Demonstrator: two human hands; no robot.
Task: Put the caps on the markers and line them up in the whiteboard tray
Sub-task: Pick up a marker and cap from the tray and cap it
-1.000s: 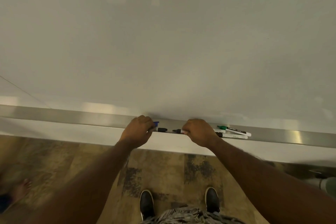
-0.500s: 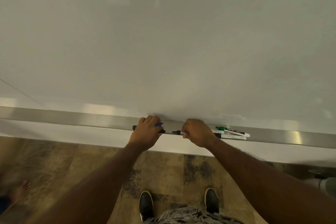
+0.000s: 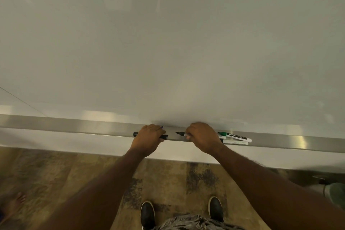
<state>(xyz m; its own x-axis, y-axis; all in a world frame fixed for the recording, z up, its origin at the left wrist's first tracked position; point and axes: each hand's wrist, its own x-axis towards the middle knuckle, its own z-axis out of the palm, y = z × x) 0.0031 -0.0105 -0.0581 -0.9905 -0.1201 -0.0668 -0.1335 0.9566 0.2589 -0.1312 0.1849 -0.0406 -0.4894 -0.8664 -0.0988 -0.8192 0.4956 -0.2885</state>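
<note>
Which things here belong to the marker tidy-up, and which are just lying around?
Belong:
black marker under the left hand
uncapped black marker in the right hand
green-capped marker
second white marker
whiteboard tray

Just there:
whiteboard
shoes
patterned floor

A: How much of the black marker (image 3: 136, 133) under the left hand (image 3: 148, 137) shows?

B: Only its two ends, poking out either side of the knuckles. A sliver of blue (image 3: 161, 127) peeks above the fingers; I can't tell what it belongs to.

A: And the right hand (image 3: 202, 137)?

B: It hides the barrel of the uncapped marker (image 3: 180, 133); just the tip shows toward the left hand. Past the wrist, the lower white marker (image 3: 235, 142) has lettering too small to read.
</note>
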